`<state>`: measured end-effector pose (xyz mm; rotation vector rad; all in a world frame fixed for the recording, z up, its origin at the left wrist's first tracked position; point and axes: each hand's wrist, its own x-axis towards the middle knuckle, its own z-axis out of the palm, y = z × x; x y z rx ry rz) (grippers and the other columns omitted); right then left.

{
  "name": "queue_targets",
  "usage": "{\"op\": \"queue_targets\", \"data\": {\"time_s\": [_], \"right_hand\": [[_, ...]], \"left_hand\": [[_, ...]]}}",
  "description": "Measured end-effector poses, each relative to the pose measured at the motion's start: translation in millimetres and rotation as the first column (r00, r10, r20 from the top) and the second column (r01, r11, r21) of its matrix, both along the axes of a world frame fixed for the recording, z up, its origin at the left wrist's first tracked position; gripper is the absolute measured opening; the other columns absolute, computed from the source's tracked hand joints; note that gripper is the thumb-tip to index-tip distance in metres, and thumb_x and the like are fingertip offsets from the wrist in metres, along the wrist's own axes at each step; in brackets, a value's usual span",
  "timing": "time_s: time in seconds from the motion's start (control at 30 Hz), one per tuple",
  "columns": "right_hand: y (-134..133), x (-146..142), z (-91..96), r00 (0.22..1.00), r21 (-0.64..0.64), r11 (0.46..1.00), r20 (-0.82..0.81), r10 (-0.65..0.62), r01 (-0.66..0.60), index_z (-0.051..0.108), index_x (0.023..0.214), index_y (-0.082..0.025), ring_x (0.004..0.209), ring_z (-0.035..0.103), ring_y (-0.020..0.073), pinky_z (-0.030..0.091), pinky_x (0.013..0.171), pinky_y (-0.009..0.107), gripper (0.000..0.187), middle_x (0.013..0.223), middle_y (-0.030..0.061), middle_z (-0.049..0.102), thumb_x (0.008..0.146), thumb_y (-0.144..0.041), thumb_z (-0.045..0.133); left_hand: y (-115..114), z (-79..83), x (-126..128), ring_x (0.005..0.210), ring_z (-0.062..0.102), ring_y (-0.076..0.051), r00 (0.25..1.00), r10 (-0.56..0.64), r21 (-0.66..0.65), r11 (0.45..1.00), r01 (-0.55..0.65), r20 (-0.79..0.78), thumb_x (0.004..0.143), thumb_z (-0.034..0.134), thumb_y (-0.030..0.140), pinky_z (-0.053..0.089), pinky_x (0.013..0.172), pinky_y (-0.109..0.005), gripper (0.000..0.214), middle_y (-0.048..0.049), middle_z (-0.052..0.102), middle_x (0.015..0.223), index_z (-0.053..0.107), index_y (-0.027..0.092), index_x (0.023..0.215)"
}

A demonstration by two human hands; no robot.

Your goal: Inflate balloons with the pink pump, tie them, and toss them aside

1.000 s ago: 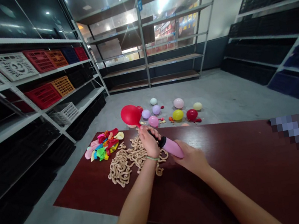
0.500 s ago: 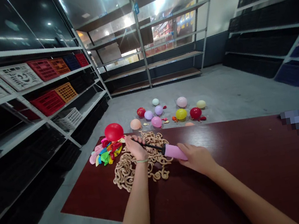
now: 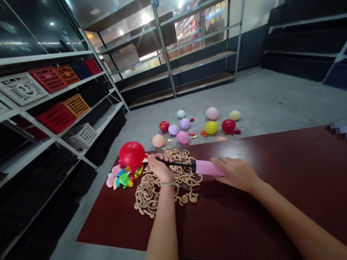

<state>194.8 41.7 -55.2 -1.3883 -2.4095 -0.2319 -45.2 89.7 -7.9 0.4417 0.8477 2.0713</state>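
My left hand (image 3: pixel 161 168) is closed around the black nozzle end of a balloon pump (image 3: pixel 209 168), beside the neck of an inflated red balloon (image 3: pixel 132 154). The neck and nozzle tip are mostly hidden by my fingers. My right hand (image 3: pixel 236 172) grips the pump's pink barrel, and a black rod shows between the two hands. Flat, colourful uninflated balloons (image 3: pixel 123 179) lie in a pile under the red balloon. Beneath and around my left hand spreads a heap of tan, curled, rope-like pieces (image 3: pixel 146 196).
The dark red table (image 3: pixel 242 225) carries all this, with a pixelated patch at its right end. Several inflated balloons (image 3: pixel 182 137) lie on the grey floor beyond it. Shelving with crates (image 3: pixel 58 118) stands on the left; a metal rack (image 3: pixel 170 68) is at the back.
The red balloon has grown larger. My right hand has moved right with the pink barrel, slightly farther from my left hand. The camera view has shifted a little.
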Motion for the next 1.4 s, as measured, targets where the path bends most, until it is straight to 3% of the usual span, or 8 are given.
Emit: {"op": "queue_targets", "data": {"time_s": [0.2, 0.43, 0.53, 0.73, 0.9, 1.03, 1.23, 1.4], "right_hand": [[-5, 1, -2.6, 0.999, 0.012, 0.999, 0.031, -0.032, 0.032, 0.056, 0.125, -0.021, 0.083, 0.064, 0.0218, 0.032, 0.064, 0.029, 0.043, 0.102, 0.0077, 0.070, 0.085, -0.040, 0.059], [-19, -29, 3.6, 0.992, -0.136, 0.984, -0.032, -0.121, 0.116, 0.055, 0.120, -0.022, 0.084, 0.066, 0.0212, 0.032, 0.060, 0.028, 0.037, 0.103, 0.0064, 0.070, 0.088, -0.041, 0.057], [-19, -33, 4.2, 0.992, -0.166, 0.982, -0.069, -0.107, 0.094, 0.055, 0.119, -0.024, 0.085, 0.067, 0.0210, 0.034, 0.062, 0.028, 0.035, 0.102, 0.0051, 0.070, 0.089, -0.043, 0.055], [-3, -1, 2.1, 1.000, -0.044, 0.999, -0.003, 0.004, -0.004, 0.055, 0.124, -0.023, 0.087, 0.066, 0.0218, 0.036, 0.068, 0.030, 0.039, 0.103, 0.0053, 0.070, 0.089, -0.041, 0.057], [1, 12, 0.9, 0.998, 0.012, 0.999, 0.063, -0.031, 0.031, 0.056, 0.125, -0.023, 0.085, 0.065, 0.0226, 0.034, 0.069, 0.031, 0.041, 0.101, 0.0059, 0.070, 0.088, -0.039, 0.059], [-9, -3, 4.6, 0.993, -0.055, 0.995, 0.089, -0.079, 0.084, 0.056, 0.123, -0.021, 0.084, 0.065, 0.0229, 0.032, 0.064, 0.029, 0.041, 0.102, 0.0074, 0.070, 0.087, -0.041, 0.059], [-19, -26, 2.9, 0.992, -0.162, 0.979, -0.017, -0.126, 0.121, 0.054, 0.125, -0.022, 0.087, 0.067, 0.0222, 0.034, 0.063, 0.029, 0.042, 0.105, 0.0063, 0.070, 0.088, -0.043, 0.055], [-11, -16, -4.1, 0.996, -0.137, 0.990, -0.081, -0.045, 0.033, 0.056, 0.124, -0.025, 0.091, 0.066, 0.0210, 0.036, 0.068, 0.029, 0.039, 0.107, 0.0035, 0.070, 0.091, -0.045, 0.053]], "left_hand": [[3, -4.1, -18, 0.045, 0.034, -0.007, 0.998, 0.059, -0.029, 0.998, -0.058, 0.039, 0.088, 0.049, 0.029, 0.026, 0.044, -0.023, 0.019, 0.0064, 0.034, 0.061, 0.034, 0.023, 0.077], [-1, -23.9, 35, 0.044, 0.040, -0.008, 0.993, -0.116, -0.066, 0.991, 0.116, 0.000, 0.090, 0.046, 0.038, 0.031, 0.043, -0.022, 0.023, 0.0064, 0.039, 0.058, 0.038, 0.023, 0.077], [-3, -24.7, 40, 0.043, 0.040, -0.009, 0.990, -0.139, -0.070, 0.988, 0.137, -0.024, 0.091, 0.045, 0.039, 0.031, 0.042, -0.023, 0.024, 0.0065, 0.039, 0.057, 0.038, 0.023, 0.075], [-1, -6.5, -1, 0.044, 0.037, -0.008, 1.000, 0.023, -0.017, 1.000, -0.023, 0.004, 0.089, 0.047, 0.031, 0.029, 0.044, -0.022, 0.017, 0.0065, 0.037, 0.059, 0.037, 0.023, 0.078], [3, -4.4, -24, 0.047, 0.034, -0.007, 0.995, 0.098, -0.024, 0.995, -0.097, 0.033, 0.087, 0.046, 0.027, 0.026, 0.046, -0.022, 0.014, 0.0063, 0.034, 0.062, 0.034, 0.023, 0.079], [5, -15.1, -4, 0.046, 0.034, -0.007, 0.997, 0.073, -0.051, 0.996, -0.071, 0.032, 0.088, 0.046, 0.034, 0.026, 0.045, -0.022, 0.020, 0.0070, 0.034, 0.061, 0.033, 0.023, 0.079], [0, -32.6, 43, 0.042, 0.038, -0.009, 0.996, -0.094, -0.077, 0.993, 0.094, 0.008, 0.092, 0.045, 0.037, 0.030, 0.043, -0.023, 0.025, 0.0055, 0.040, 0.054, 0.038, 0.022, 0.074], [-6, -26.6, 44, 0.039, 0.037, -0.009, 0.995, -0.100, -0.065, 0.993, 0.100, 0.009, 0.093, 0.042, 0.039, 0.029, 0.040, -0.023, 0.027, 0.0063, 0.038, 0.053, 0.036, 0.023, 0.072]]}}
